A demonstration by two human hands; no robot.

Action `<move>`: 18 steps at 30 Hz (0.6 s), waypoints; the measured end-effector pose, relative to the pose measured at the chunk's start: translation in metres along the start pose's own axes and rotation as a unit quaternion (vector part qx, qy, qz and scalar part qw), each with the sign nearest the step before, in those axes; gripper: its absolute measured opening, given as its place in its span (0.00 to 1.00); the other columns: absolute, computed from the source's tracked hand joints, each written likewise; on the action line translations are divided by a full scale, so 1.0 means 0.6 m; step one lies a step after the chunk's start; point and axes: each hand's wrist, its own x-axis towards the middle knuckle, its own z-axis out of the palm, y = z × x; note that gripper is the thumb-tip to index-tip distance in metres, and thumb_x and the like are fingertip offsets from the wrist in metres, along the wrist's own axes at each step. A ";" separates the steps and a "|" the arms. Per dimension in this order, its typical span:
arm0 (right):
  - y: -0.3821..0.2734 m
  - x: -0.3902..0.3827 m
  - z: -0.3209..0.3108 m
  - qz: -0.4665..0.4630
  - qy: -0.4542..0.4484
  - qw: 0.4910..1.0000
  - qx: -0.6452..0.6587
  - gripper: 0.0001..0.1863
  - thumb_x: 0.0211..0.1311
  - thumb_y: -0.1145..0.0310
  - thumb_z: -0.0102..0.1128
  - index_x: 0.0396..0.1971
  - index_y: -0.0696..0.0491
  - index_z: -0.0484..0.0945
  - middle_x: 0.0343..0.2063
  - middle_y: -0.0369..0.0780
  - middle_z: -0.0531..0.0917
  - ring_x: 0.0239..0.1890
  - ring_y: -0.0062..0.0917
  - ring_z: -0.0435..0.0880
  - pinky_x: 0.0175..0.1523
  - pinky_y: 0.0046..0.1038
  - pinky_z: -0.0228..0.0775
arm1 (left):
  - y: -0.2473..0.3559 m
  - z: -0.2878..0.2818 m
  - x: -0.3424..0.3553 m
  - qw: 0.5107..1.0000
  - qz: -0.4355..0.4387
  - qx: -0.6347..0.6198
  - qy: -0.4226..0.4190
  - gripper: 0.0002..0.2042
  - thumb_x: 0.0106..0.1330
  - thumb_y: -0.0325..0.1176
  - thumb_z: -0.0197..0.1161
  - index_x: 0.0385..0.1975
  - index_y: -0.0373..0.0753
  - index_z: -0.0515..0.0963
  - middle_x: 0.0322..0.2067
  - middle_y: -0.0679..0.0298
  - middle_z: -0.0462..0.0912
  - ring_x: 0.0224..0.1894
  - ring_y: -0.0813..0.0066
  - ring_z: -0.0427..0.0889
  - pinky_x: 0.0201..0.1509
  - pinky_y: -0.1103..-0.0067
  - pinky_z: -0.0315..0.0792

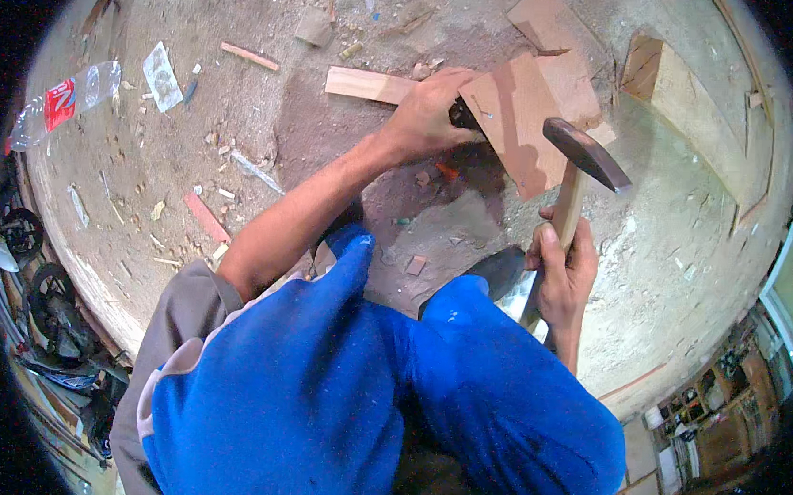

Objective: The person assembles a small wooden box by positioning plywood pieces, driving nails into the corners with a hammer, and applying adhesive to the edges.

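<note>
My right hand (562, 272) is wrapped round the wooden handle of a hammer (586, 154), whose dark metal head points up and away from me. The hammer head is raised in front of a flat brown board (517, 120). At that board's left edge, my left hand (433, 112) is closed with its fingers curled in, gripping it. A small dark patch shows between the hand and the board, and I cannot make out what it is. A pale wooden strip (368, 84) sticks out to the left from behind my left hand.
A thick wooden block (685, 114) lies at the right. Another brown sheet (556, 42) is beyond the board. A clear plastic bottle with a red label (61, 105) lies at far left. Wood scraps (207, 217) litter the dusty floor. My blue-clad knees (515, 359) are close below.
</note>
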 end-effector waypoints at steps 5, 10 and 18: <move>-0.037 0.005 -0.003 0.027 0.010 0.993 0.111 0.16 0.78 0.60 0.51 0.51 0.57 0.76 0.24 0.33 0.76 0.24 0.14 0.73 0.28 0.20 0.65 | -0.008 -0.030 0.067 0.997 -0.006 -0.069 -0.028 0.30 0.47 0.34 0.80 0.53 0.36 0.80 0.47 0.54 0.85 0.49 0.61 0.85 0.57 0.70 0.76; -0.042 0.021 -0.014 0.019 0.023 0.993 -0.114 0.18 0.75 0.63 0.54 0.56 0.59 0.75 0.27 0.37 0.79 0.26 0.19 0.76 0.32 0.26 0.70 | -0.059 -0.041 0.131 0.983 -0.019 -0.137 -0.121 0.28 0.50 0.32 0.78 0.54 0.35 0.79 0.48 0.53 0.86 0.50 0.63 0.86 0.56 0.70 0.78; -0.053 0.039 0.011 -0.045 0.014 0.995 -0.090 0.15 0.78 0.65 0.50 0.57 0.55 0.73 0.27 0.34 0.76 0.26 0.15 0.73 0.31 0.21 0.65 | 0.003 0.039 0.010 0.992 0.061 -0.106 -0.016 0.76 0.43 0.62 0.80 0.73 0.25 0.25 0.75 0.36 0.30 0.79 0.41 0.33 0.81 0.61 0.37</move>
